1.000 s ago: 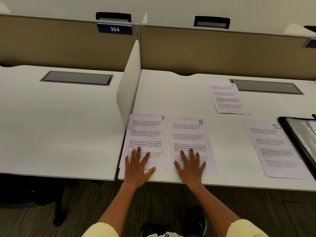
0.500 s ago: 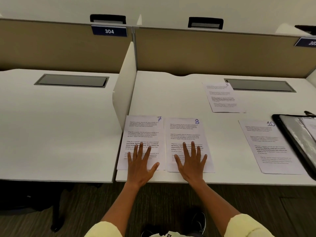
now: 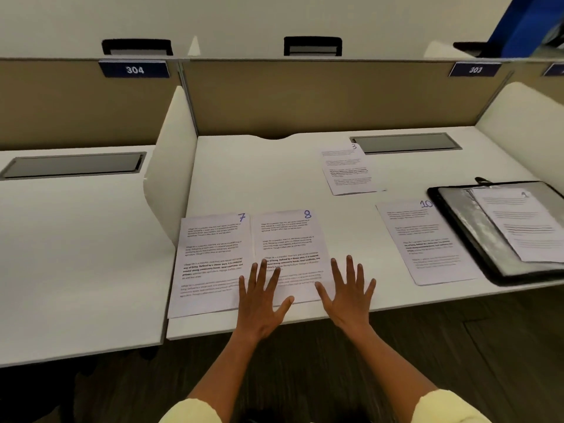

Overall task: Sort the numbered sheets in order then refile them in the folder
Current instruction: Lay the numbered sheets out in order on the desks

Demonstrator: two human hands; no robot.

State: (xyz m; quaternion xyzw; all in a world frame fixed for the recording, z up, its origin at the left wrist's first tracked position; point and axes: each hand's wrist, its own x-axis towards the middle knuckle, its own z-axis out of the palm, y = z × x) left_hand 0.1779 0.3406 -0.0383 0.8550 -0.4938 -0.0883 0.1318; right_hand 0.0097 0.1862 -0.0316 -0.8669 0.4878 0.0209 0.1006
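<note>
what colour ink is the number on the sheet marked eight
Blue-purple ink on sheet 8, top right corner; head view.

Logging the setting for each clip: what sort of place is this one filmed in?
Probably a shared study hall or library carrel area, perhaps an open office. Signs: tan divider panels with numbered plates, 304 and 303, white side partitions between identical white desks, and flush cable hatches.
</note>
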